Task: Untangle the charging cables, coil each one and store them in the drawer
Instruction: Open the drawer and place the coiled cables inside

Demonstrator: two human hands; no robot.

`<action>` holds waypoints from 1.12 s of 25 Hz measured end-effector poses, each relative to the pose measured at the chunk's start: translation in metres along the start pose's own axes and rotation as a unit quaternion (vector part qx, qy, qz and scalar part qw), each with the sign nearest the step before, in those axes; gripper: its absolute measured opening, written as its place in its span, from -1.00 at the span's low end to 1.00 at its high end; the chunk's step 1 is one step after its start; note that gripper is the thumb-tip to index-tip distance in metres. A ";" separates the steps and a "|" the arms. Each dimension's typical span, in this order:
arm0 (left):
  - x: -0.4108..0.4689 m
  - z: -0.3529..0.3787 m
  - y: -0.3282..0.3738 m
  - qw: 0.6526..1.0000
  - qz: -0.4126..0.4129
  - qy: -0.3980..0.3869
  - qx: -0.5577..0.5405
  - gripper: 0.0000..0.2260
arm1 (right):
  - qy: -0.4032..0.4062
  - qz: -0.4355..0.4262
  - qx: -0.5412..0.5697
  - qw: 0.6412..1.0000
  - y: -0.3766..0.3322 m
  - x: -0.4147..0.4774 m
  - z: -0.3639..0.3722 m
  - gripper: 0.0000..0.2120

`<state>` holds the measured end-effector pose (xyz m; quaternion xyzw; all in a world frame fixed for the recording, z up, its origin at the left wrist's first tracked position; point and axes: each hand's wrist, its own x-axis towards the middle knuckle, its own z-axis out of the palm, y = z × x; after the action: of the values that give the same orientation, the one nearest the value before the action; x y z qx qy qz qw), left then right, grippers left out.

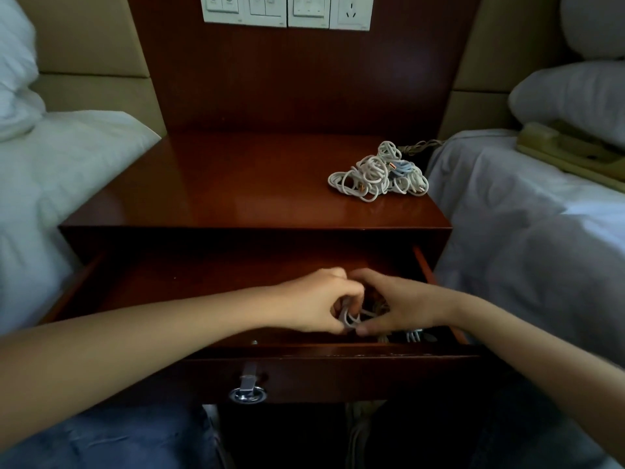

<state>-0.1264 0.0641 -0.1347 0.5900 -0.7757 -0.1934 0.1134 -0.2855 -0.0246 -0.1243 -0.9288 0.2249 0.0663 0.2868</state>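
In the head view, a glossy reddish-brown wooden desk (236,184) stands between a left bed (50,184) and a right bed (524,214), both in white bedding. Its open wooden drawer (321,350) is pulled out toward the person. Both hands are down inside the drawer, right of its middle. The left hand (318,301) has its fingers curled round a small coiled grey-white charging cable (351,319), gripping it. The right hand (406,306) arches over the same coil from the other side, thumb against the loops, holding it too. A few pale cable ends (414,335) lie in the drawer's front right corner, just beside the right hand. On the desk top, near the right edge toward the back, sits a tangled heap of white cables (377,172), well apart from the hands. A silver ring pull (248,393) hangs on the drawer front. A beige telephone (568,147) rests on the right bed, and white wall switches (287,10) sit above the desk
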 end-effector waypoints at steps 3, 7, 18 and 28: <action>0.004 0.005 0.001 0.997 -0.020 -0.061 -0.028 -0.79 | -0.026 0.006 -0.047 0.999 -0.003 0.002 0.006 -0.32; 0.003 -0.008 -0.005 0.981 -0.034 -0.110 -0.155 -0.86 | -0.035 -0.006 -0.084 0.996 -0.008 0.001 0.009 -0.37; 0.017 0.014 0.002 0.976 -0.074 -0.038 -0.202 -0.70 | -0.094 0.070 -0.114 0.987 0.006 -0.007 -0.006 -0.05; 0.022 -0.031 -0.003 0.990 -0.030 -0.023 -0.134 -0.85 | -0.086 0.044 -0.126 0.987 0.007 -0.005 -0.002 -0.33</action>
<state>-0.1173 0.0368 -0.1096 0.5874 -0.7275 -0.3125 0.1675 -0.2937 -0.0293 -0.1249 -0.9378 0.2298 0.1860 0.1822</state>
